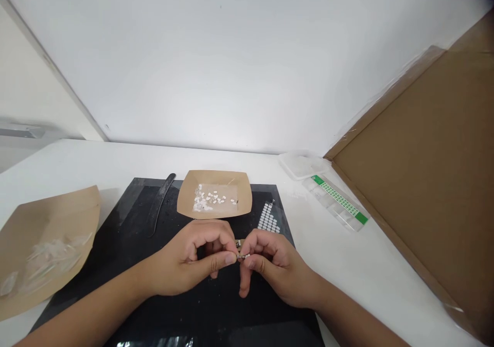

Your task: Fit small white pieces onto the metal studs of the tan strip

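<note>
Tiny silvery piece with a whitish end (243, 256) is hanging between both hands, above the glossy black board (216, 318). Left hand (179, 266) is pinching its one end between thumb and forefinger; right hand (287, 272) appears to be nipping the other. Both hands seem to be working its ends, calling for steady, light fingertip pressure. From it, a shallow tan paper tray (184, 199) is sitting at eleven o'clock, a sheet of white ovals (267, 222) at one.

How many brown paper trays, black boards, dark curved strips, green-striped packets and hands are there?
Brown paper trays: 2
Black board: 1
Dark curved strip: 1
Green-striped packet: 1
Left hand plus right hand: 2
Total: 7
</note>
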